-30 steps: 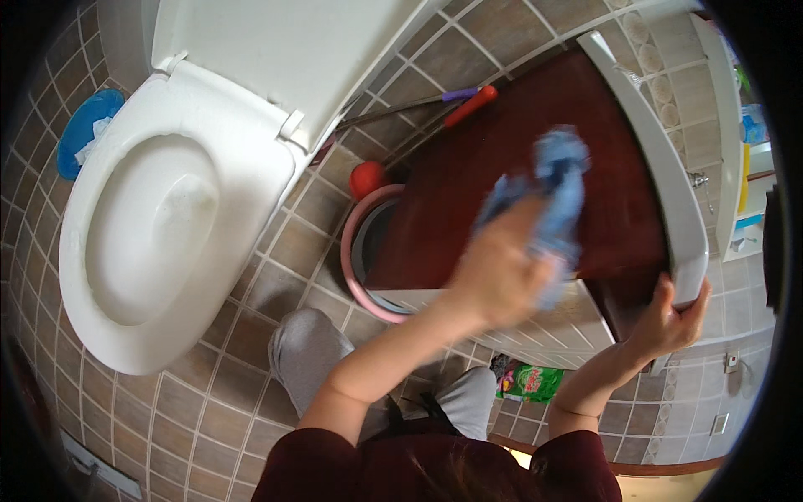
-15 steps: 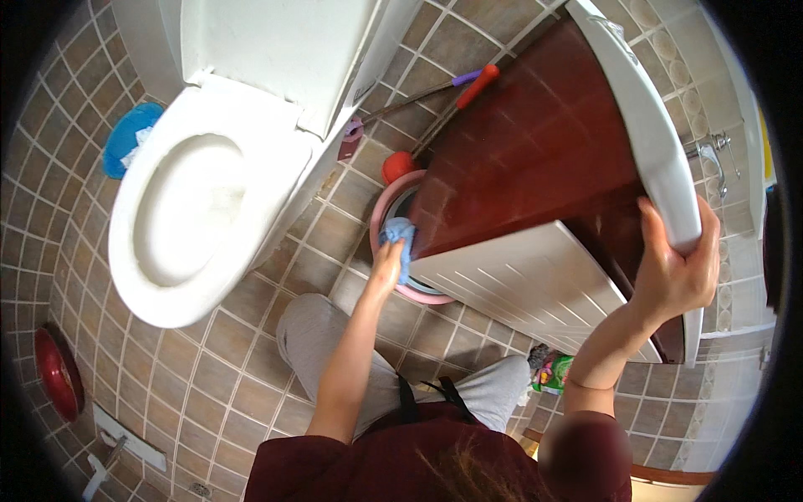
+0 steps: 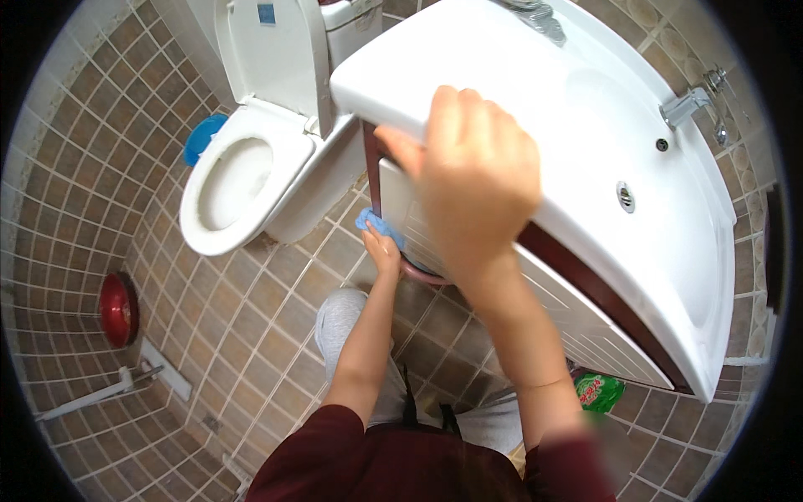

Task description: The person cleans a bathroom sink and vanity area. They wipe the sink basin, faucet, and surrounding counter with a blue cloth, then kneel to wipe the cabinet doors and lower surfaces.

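Brown square tiles with pale grout are covering the floor (image 3: 251, 326) and running up the wall (image 3: 92, 100) at the left. A white toilet (image 3: 242, 176) is standing against the far wall, its lid (image 3: 272, 50) tilted up and its cistern (image 3: 355, 25) showing just behind. A blue object (image 3: 203, 136) is lying on the floor beside the bowl. A red round object (image 3: 117, 309) is resting at the foot of the left wall, near a white bar fitting (image 3: 109, 389). A green packet (image 3: 600, 391) is lying on the floor at the lower right. Even light is falling across the tiles.
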`<state>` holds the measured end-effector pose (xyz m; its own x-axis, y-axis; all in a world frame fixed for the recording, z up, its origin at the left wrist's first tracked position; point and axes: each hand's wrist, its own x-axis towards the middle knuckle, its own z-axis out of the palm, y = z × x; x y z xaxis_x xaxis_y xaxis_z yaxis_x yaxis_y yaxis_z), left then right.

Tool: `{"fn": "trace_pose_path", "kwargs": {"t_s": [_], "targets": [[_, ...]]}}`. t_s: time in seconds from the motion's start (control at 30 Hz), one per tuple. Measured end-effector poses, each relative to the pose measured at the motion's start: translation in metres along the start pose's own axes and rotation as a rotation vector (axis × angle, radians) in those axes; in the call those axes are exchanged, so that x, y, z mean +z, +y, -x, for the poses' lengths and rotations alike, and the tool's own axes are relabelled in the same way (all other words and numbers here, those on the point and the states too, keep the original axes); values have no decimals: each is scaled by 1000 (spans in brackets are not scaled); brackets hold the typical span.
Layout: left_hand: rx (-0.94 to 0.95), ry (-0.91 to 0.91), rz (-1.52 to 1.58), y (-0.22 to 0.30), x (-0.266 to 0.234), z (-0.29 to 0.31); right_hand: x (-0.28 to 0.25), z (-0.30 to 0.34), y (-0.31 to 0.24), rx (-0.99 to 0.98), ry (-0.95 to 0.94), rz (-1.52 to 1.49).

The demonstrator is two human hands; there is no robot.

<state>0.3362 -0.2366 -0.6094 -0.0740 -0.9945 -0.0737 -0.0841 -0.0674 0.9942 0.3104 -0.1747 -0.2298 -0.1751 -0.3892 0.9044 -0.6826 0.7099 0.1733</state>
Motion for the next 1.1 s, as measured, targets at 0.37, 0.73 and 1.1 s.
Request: {"fn": "trace_pose_path", "kwargs": {"t_s": [0.37, 0.73, 1.1], "targets": [[-917, -609, 1106, 325, -166, 87, -50, -33, 25, 36, -490, -247], [-859, -968, 859, 574, -108, 117, -125, -92, 194, 818, -739, -754], [-95, -1203, -224, 528, 105, 212, -53, -165, 468, 1869, -257, -1374]]}}
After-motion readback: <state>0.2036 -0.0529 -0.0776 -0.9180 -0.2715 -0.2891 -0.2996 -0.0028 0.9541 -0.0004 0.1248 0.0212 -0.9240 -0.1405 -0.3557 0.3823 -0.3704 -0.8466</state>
